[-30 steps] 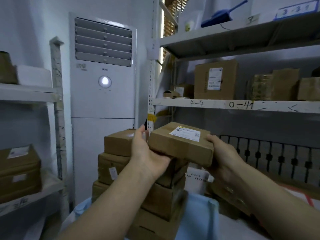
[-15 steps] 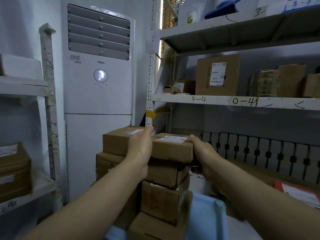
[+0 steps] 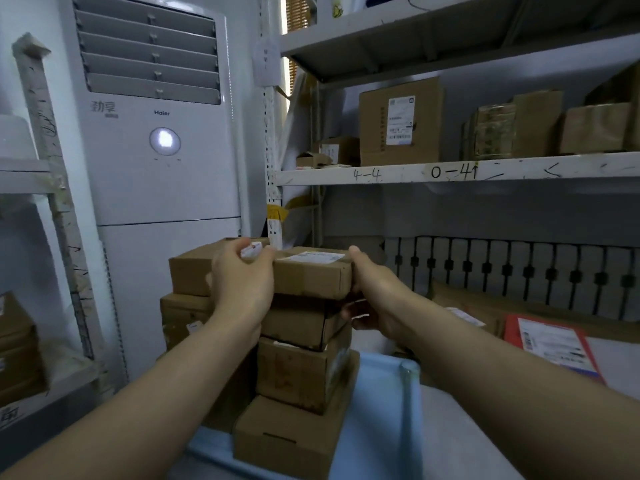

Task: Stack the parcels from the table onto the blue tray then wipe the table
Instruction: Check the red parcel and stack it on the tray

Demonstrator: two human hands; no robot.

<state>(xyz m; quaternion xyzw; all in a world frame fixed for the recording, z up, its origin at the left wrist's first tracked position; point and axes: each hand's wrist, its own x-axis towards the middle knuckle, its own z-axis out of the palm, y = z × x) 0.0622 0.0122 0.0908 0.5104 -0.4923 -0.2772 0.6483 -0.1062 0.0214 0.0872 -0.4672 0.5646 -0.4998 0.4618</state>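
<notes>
A brown cardboard parcel [image 3: 313, 275] with a white label lies on top of the right stack of parcels on the blue tray [image 3: 377, 407]. My left hand [image 3: 240, 282] grips its left end, fingers curled over the top edge. My right hand [image 3: 372, 292] holds its right end, thumb on the top corner. A second stack of parcels [image 3: 187, 299] stands on the tray just to the left, its top box level with the held one.
A white floor air conditioner [image 3: 156, 168] stands behind the stacks. Metal shelves [image 3: 450, 171] with cardboard boxes run along the right. A flat brown parcel [image 3: 485, 306] and a red-edged envelope [image 3: 550, 344] lie at right. Another shelf with boxes [image 3: 17, 341] is at left.
The parcel was held tilted above the stack; both hands have lowered it flat onto the top of the right stack and still hold its ends. The view has moved closer.
</notes>
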